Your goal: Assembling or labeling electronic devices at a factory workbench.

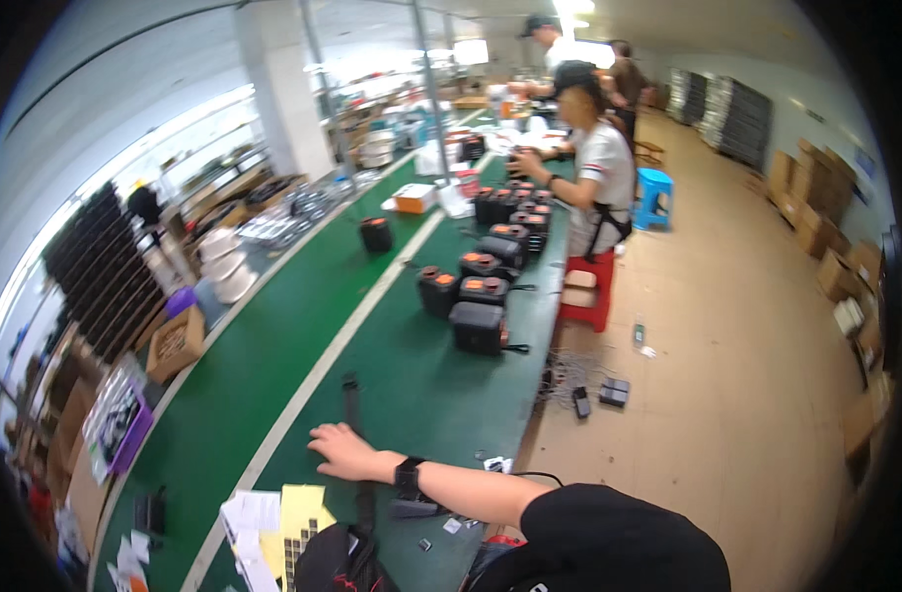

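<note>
My right hand (344, 452) reaches in from the right over the green bench, with a black band on the wrist. Its fingers are stretched out and slightly apart, holding nothing I can see. A long black strap (351, 403) runs under the hand or wrist; whether the fingers touch it I cannot tell. Near the lower edge lies a black fabric item with red lines (338, 562). Beside it are yellow sheets (301, 508) with small dark squares and white papers (251, 521). My left hand is out of view.
Several black box-shaped devices with orange marks (483, 289) stand along the bench's right side; one black device (376, 235) stands apart. A person (599, 163) beyond handles a similar device on a red stool (594, 291). A blue stool (653, 197) and cartons (816, 202) stand right.
</note>
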{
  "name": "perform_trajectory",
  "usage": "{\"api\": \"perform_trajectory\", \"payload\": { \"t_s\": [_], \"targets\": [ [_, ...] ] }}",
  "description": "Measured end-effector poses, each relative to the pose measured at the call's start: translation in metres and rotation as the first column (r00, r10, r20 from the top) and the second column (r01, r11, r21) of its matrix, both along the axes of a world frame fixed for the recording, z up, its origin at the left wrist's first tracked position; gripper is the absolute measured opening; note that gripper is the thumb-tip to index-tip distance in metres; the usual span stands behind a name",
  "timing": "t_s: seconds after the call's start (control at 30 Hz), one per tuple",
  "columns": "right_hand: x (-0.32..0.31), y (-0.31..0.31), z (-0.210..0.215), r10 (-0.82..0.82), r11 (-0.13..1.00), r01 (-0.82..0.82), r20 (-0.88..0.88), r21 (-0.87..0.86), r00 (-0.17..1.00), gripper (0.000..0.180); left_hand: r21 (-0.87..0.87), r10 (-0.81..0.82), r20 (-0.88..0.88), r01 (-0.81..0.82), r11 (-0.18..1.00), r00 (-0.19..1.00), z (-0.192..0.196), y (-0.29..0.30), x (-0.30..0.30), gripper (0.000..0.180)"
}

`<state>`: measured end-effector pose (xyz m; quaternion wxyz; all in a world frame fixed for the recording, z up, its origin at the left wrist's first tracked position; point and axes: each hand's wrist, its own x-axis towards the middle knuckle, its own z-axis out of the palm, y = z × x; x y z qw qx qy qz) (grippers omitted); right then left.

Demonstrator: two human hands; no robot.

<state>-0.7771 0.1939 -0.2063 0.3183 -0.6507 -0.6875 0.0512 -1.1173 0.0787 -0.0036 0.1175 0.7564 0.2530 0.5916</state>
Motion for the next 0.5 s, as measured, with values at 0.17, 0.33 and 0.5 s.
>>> {"api": "perform_trajectory", "payload": {
  "t_s": [0.17, 0.33, 0.5],
  "targets": [
    [0.005, -0.007, 0.007, -0.037, 0.994, 0.038, -0.013, 0.104, 0.999, 0.039, -0.563, 0.001, 0.182, 0.103, 0.820, 0.983, -0.025, 0.105, 0.038, 0.038],
    [0.019, -0.008, -0.013, -0.027, 0.995, 0.034, -0.071, 0.095, 0.997, 0.041, -0.697, 0.320, 0.153, -0.128, 0.705, 0.935, -0.072, 0.209, 0.026, 0.057],
    [0.008, -0.003, -0.010, -0.007, 0.996, 0.018, -0.120, 0.091, 0.993, 0.040, -0.809, 0.543, -0.006, -0.324, 0.491, 0.839, -0.110, 0.284, -0.041, 0.070]
  ]
}}
